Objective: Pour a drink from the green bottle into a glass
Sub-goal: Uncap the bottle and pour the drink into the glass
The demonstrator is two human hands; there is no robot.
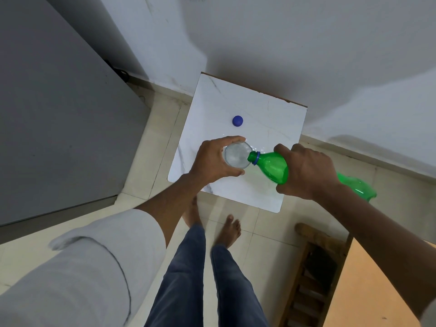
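Left hand [212, 161] wraps the glass [237, 155] standing on the table [259, 109]; right hand [306, 171] grips the green bottle [273, 167] mid-body, tipped, mouth at the rim. Thin plastic likely squashes, so hold lightly; glass is breakable, maybe slick. Liquid level unclear. Blue cap [237, 121] lies nearby.

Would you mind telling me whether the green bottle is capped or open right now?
Open: the green bottle has a bare mouth over the glass; a blue cap lies apart.
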